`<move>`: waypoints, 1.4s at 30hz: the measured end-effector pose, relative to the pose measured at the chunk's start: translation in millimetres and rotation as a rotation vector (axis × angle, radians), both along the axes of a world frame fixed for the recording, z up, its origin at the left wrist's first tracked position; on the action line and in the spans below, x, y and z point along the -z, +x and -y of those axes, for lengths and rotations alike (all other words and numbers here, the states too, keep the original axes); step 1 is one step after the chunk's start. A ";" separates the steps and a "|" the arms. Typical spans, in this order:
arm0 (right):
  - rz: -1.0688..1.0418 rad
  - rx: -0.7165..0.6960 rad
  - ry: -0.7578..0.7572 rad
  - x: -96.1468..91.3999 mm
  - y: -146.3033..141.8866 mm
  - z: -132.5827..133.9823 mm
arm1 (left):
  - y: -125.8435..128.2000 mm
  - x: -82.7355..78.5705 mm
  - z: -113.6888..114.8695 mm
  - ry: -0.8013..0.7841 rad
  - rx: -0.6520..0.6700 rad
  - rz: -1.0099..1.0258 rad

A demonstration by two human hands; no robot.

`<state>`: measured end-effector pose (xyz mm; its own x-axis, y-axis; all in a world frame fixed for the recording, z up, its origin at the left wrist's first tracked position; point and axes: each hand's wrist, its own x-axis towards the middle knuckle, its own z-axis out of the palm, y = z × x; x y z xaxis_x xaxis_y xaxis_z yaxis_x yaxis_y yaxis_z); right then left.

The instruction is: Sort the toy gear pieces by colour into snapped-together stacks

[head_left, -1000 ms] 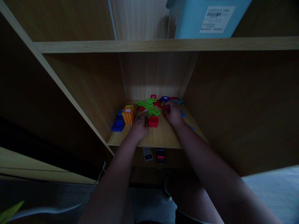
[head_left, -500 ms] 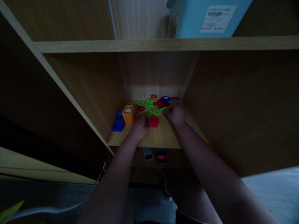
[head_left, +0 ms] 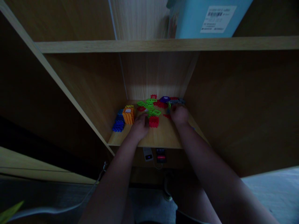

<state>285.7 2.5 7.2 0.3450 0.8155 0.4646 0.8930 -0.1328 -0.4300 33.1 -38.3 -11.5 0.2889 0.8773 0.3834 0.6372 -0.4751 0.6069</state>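
On the lower wooden shelf lie interlocking plastic toy pieces. My right hand (head_left: pixel 179 114) is closed, pinching a small green plastic piece (head_left: pixel 169 106) at its fingertips; a bit of blue shows just below it. My left hand (head_left: pixel 140 125) rests on the shelf with its fingers loosely apart, seemingly holding nothing. It lies between an orange stack (head_left: pixel 128 115) and a red stack (head_left: pixel 154 122). Past its fingertips spreads a loose pile of green pieces (head_left: pixel 153 112). Red pieces (head_left: pixel 160 104) lie behind, and a purple stack (head_left: pixel 164 99) sits toward the back.
A blue stack (head_left: pixel 119 121) stands by the left wall. Grey pieces (head_left: pixel 178 101) lie in the back right corner. A light blue box (head_left: pixel 201 18) sits on the shelf above, whose front edge (head_left: pixel 149 46) crosses over my hands. Below is a phone (head_left: pixel 161 155) with a cable.
My right hand has shifted slightly right, and the green piece at its fingertips has turned upright. A small blue piece beside that hand is no longer visible there. My left hand has barely moved.
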 end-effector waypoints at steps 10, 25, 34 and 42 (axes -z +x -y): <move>-0.042 -0.248 0.170 6.0 3.5 -6.2 | -0.7 0.9 -1.0 0.034 0.005 0.036; -0.227 -0.547 0.442 11.4 4.0 -8.7 | -3.8 2.6 -2.9 0.160 0.008 0.117; -0.195 -0.611 0.604 3.4 -3.4 -0.7 | -3.4 -4.1 4.6 0.251 -0.009 0.209; -0.148 -0.663 0.591 -5.0 -11.4 10.3 | -5.2 -7.1 8.9 0.316 0.038 0.252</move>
<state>274.3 -7.9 12.2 -0.0213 0.5103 0.8597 0.6374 0.6694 -0.3816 27.9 -47.2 -4.4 0.1810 0.6957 0.6951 0.4657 -0.6832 0.5625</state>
